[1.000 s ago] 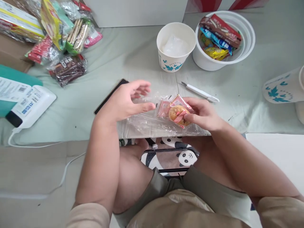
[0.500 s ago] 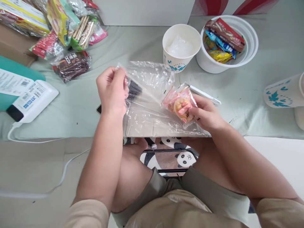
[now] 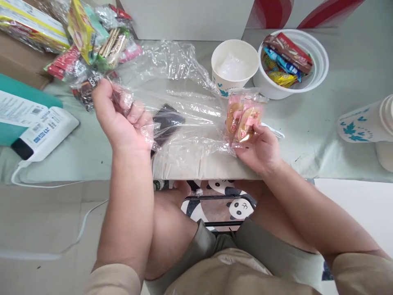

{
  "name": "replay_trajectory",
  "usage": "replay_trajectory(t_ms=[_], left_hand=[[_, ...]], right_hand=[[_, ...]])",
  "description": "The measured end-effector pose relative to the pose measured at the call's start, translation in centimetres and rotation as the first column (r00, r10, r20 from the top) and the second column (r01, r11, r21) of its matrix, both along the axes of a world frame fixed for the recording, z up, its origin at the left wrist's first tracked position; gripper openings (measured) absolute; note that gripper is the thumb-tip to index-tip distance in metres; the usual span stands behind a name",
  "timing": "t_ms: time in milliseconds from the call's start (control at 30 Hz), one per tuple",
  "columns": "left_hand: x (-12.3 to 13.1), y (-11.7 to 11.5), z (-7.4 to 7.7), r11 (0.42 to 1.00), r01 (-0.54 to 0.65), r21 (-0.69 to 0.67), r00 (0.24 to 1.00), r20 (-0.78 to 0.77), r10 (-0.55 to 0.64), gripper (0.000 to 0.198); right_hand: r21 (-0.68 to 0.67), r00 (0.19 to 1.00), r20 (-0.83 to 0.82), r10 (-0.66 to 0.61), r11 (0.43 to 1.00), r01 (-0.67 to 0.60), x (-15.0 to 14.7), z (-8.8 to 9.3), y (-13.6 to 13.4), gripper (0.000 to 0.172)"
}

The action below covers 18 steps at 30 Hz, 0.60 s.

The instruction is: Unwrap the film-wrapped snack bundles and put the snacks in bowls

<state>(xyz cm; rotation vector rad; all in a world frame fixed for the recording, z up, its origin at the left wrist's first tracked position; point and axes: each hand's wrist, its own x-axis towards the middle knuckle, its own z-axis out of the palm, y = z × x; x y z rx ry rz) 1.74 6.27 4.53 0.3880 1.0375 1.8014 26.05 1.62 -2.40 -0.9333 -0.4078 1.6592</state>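
My left hand [image 3: 123, 116] is closed on the clear plastic bag [image 3: 190, 94], its fingers curled into the thin film. The bag stretches across to my right hand [image 3: 260, 149], which grips small pink-and-clear packets of round biscuits [image 3: 244, 121] between thumb and fingers. Beneath the see-through film lies a dark phone [image 3: 167, 119] on the green cloth. Just behind the packets stands a paper cup [image 3: 235, 61] with crumpled clear plastic inside. A white tub [image 3: 321, 69] beside the cup holds several wrapped snacks.
Wrapped snacks [image 3: 112, 45] are heaped at the back left, by a cardboard box [image 3: 24, 61]. A green and white device [image 3: 46, 127] with a cable lies at the left. More paper cups [image 3: 359, 123] lie at the right edge. A white box [image 3: 190, 18] stands behind.
My left hand has moved left, drawing the bag wider and uncovering more of the phone from behind the hand. The biscuit packets are now held more upright in my right hand.
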Motion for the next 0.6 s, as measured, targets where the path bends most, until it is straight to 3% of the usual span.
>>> replay_trajectory(t_ms=[167,300,400,467,533,600], left_hand=[[-0.6,0.2,-0.9,0.966,0.010,-0.259,0.995,-0.093,-0.035,0.029],[-0.5,0.2,-1.8,0.925,0.170,-0.338,0.969,-0.113,-0.220,0.017],[-0.5,0.3,-2.3,0.901,0.268,-0.341,0.925,-0.169,-0.340,0.021],[-0.5,0.4,-2.5,0.886,0.312,-0.342,0.897,-0.203,-0.393,0.025],[-0.5,0.5,-2.5,0.878,0.336,-0.341,0.879,-0.222,-0.422,0.028],[-0.4,0.5,-2.5,0.878,0.342,-0.334,0.874,-0.230,-0.427,0.027]], right_hand=[[0.198,0.979,0.153,-0.134,0.975,0.102,2.5,0.7,0.2,0.020],[0.305,0.907,0.319,-0.275,0.936,0.177,4.9,2.4,0.3,0.016],[0.387,0.757,0.404,-0.513,0.846,0.367,6.5,3.6,2.3,0.026],[0.425,0.645,0.468,-0.604,0.794,0.435,7.8,4.4,4.7,0.023],[0.459,0.523,0.599,-0.606,0.795,0.397,9.2,5.4,7.4,0.026],[0.427,0.337,0.804,-0.489,0.871,0.245,10.4,6.6,9.5,0.037]])
